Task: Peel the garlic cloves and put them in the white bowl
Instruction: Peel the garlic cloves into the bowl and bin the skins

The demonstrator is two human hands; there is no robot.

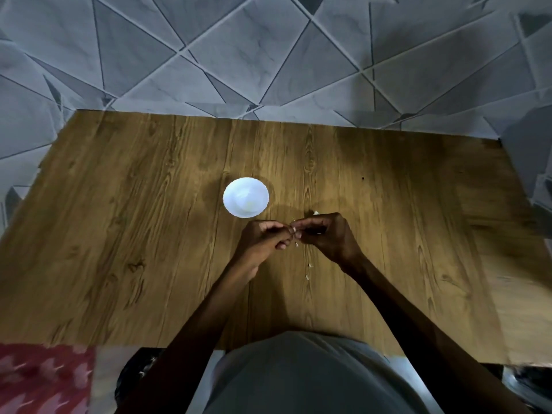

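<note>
Just left of frame centre, the white bowl [245,197] stood upright on the table [119,234]. It was round, with a finely scalloped rim. Its interior showed a pale, faintly yellowish mass near the middle, too washed out to count or identify as separate cloves. Directly below and right of the bowl, apart from it, the left hand [263,237] and right hand [325,234] met fingertip to fingertip above the tabletop. Both hands had their fingers curled inward with the tips closed together, pinching the garlic clove [293,231] between them. The clove was almost wholly covered by the fingertips, so its long axis and pointing direction could not be determined. Thin pale peel flakes [310,265] lay scattered on the wood below the hands, small and irregular. A white scrap [315,212] showed just behind the right hand's knuckles, its nature unclear. The table surface was brown wood-grain laminate with long streaks and knots running top to bottom of the frame. Across the upper frame, the floor [239,55] was grey marbled tile cut into triangles by lighter lines. A red patterned cloth [38,380] occupied the lower left corner. A grey garment [298,377] filled the bottom centre.
</note>
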